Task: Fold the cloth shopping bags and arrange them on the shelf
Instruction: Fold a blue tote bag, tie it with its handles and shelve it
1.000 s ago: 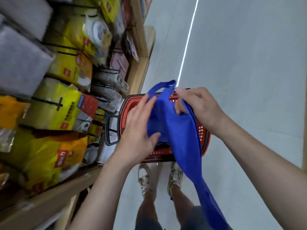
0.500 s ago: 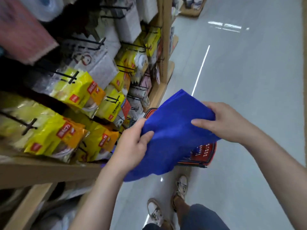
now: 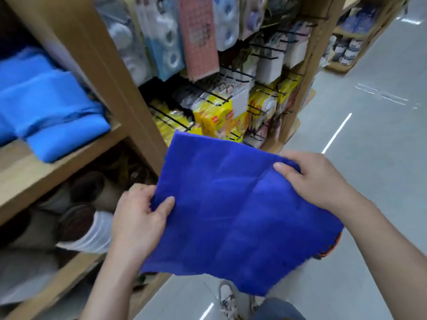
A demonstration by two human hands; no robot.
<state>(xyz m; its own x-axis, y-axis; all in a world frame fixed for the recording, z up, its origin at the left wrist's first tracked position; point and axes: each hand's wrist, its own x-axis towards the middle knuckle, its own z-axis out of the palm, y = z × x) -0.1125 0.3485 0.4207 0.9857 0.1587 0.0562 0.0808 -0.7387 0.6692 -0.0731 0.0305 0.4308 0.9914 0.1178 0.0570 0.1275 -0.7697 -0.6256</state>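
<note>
While the wooden shelf (image 3: 69,167) fills the left of the view, its upper board already carries a stack of folded light-blue bags (image 3: 46,107), lying flat near the board's front edge. Right of the upright, hanging packs (image 3: 215,116) crowd a pegged rack. In front of the person, held in the air and apart from the shelf, is the dark-blue bag (image 3: 231,204), folded to a flat, roughly square panel with soft creases across it; no handles show. The left hand (image 3: 138,218) pinches its left edge, thumb (image 3: 166,203) on top and fingers hidden beneath. The right hand (image 3: 316,179) grips the far right corner, thumb laid over the top face and fingers curled round the edge. A sliver of a red basket (image 3: 332,248) peeps out beneath the bag's right side.

By my reading, the folding of this bag is finished or nearly so, and the step in hand is carrying it to the shelf. The next move calls for swinging the panel left and up, both pinches firm so the layers do not slip open, then laying it flat on or beside the stack, edges squared.
</note>
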